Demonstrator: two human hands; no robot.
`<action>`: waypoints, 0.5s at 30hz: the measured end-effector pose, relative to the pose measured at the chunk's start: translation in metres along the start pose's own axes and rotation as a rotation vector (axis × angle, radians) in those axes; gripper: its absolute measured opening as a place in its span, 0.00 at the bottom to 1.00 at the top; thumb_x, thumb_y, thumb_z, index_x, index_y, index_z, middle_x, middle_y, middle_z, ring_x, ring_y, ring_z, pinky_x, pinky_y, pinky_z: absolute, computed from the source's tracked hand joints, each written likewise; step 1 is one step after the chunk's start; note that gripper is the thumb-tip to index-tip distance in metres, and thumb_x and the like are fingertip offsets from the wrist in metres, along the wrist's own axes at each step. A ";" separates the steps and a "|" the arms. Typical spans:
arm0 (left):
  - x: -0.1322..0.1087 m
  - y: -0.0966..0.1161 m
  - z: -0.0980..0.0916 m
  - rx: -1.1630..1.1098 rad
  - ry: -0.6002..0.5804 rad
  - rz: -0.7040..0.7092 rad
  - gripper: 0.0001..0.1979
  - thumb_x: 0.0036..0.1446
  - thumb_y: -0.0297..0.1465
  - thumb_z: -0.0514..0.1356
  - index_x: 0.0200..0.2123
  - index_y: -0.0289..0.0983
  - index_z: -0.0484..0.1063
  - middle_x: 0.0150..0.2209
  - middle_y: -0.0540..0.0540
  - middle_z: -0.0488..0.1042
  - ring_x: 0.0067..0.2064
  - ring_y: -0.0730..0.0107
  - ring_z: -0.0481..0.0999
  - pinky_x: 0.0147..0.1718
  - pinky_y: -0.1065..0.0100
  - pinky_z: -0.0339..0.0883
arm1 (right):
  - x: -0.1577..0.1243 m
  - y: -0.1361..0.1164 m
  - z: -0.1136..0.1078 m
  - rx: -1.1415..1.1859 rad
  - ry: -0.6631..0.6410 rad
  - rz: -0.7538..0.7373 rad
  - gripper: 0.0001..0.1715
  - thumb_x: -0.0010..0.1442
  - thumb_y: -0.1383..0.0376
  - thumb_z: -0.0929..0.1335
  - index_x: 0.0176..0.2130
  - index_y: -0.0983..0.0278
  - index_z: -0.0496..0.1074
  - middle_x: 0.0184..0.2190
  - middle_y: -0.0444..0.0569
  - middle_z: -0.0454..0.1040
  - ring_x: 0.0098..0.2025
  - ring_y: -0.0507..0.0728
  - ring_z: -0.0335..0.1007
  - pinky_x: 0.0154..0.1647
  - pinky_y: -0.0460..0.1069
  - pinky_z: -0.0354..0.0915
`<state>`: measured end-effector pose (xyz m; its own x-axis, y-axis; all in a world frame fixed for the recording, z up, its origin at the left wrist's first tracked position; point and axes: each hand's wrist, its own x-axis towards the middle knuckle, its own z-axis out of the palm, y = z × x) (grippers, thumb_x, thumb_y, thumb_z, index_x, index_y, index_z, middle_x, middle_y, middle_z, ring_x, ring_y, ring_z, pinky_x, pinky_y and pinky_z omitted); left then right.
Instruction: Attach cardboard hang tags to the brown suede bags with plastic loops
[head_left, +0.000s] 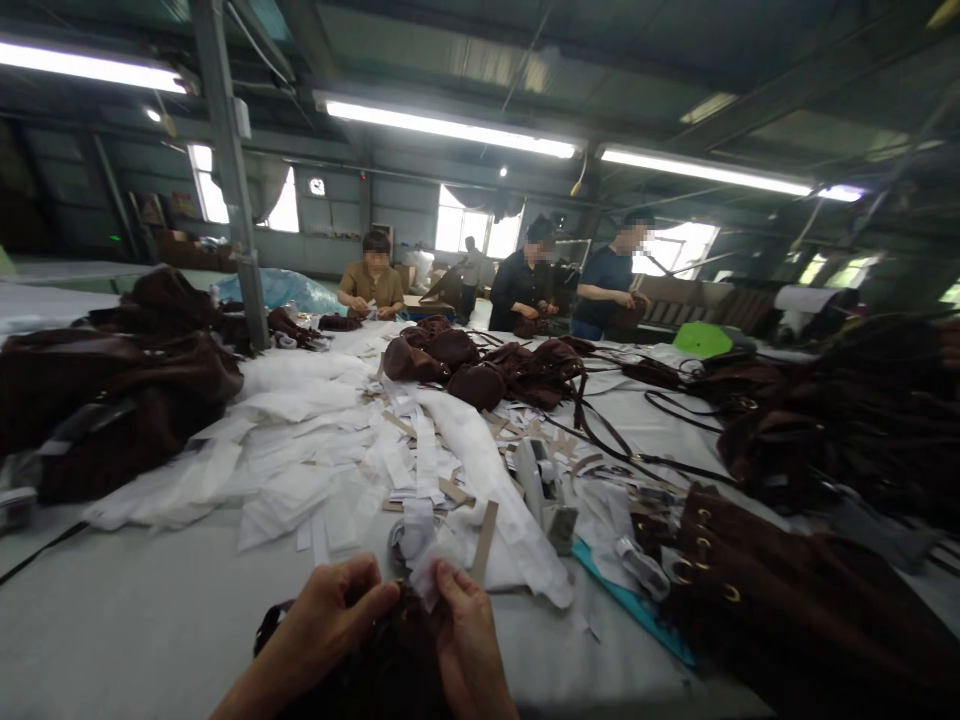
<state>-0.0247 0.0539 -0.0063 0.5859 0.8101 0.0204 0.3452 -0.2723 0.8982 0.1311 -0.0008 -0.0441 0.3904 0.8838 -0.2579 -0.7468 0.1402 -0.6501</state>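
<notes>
At the bottom middle, both my hands work on a dark brown bag (pixel 390 665) that lies on the white table (pixel 150 610). My left hand (pixel 330 615) is closed, its fingers pinching the bag's top edge. My right hand (pixel 465 630) is closed too, pinching a scrap of white paper (pixel 426 580) against the bag. Much of the bag is hidden under my hands and cut off by the frame's lower edge.
White paper strips and wrapping (pixel 360 450) litter the table's middle. Brown bags are piled at the left (pixel 112 400), at the centre back (pixel 480 370) and at the right (pixel 810 560). A teal sheet (pixel 637 610) lies by the right pile. Three people (pixel 525 285) work at the far end.
</notes>
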 end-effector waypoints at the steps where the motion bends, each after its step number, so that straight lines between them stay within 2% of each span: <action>1: -0.002 0.004 -0.002 0.028 -0.018 0.000 0.20 0.57 0.46 0.54 0.24 0.36 0.64 0.21 0.53 0.63 0.25 0.72 0.63 0.25 0.72 0.55 | 0.001 0.000 -0.001 0.019 0.012 0.019 0.14 0.41 0.63 0.78 0.27 0.68 0.75 0.23 0.45 0.77 0.26 0.50 0.71 0.28 0.44 0.66; 6: -0.007 0.021 -0.010 0.080 -0.107 0.018 0.14 0.57 0.42 0.55 0.34 0.37 0.72 0.22 0.53 0.69 0.26 0.71 0.67 0.26 0.72 0.57 | 0.000 0.001 -0.004 0.088 0.043 0.099 0.16 0.38 0.65 0.79 0.28 0.67 0.74 0.23 0.45 0.77 0.26 0.50 0.71 0.29 0.44 0.66; 9: -0.007 0.027 -0.014 0.091 -0.043 0.007 0.11 0.52 0.39 0.60 0.31 0.36 0.70 0.24 0.53 0.70 0.28 0.69 0.68 0.28 0.72 0.60 | -0.004 -0.002 -0.001 0.095 0.028 0.106 0.16 0.40 0.64 0.79 0.28 0.67 0.74 0.23 0.45 0.77 0.26 0.52 0.72 0.28 0.45 0.66; 11: -0.007 0.031 -0.016 0.092 -0.020 0.012 0.11 0.52 0.38 0.60 0.29 0.36 0.68 0.24 0.53 0.69 0.29 0.69 0.68 0.29 0.72 0.60 | -0.007 -0.004 0.001 0.114 0.012 0.107 0.16 0.41 0.63 0.78 0.29 0.67 0.74 0.24 0.45 0.78 0.27 0.53 0.73 0.29 0.47 0.67; 15: -0.011 0.041 -0.017 0.026 -0.125 0.068 0.12 0.56 0.39 0.57 0.31 0.36 0.71 0.27 0.51 0.73 0.31 0.68 0.70 0.30 0.72 0.62 | -0.008 -0.006 0.004 0.125 0.013 0.105 0.18 0.40 0.60 0.78 0.29 0.66 0.74 0.24 0.45 0.78 0.26 0.53 0.73 0.27 0.46 0.66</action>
<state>-0.0288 0.0427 0.0377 0.6952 0.7184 0.0247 0.3192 -0.3393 0.8848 0.1301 -0.0067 -0.0351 0.3131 0.8907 -0.3296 -0.8447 0.1025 -0.5253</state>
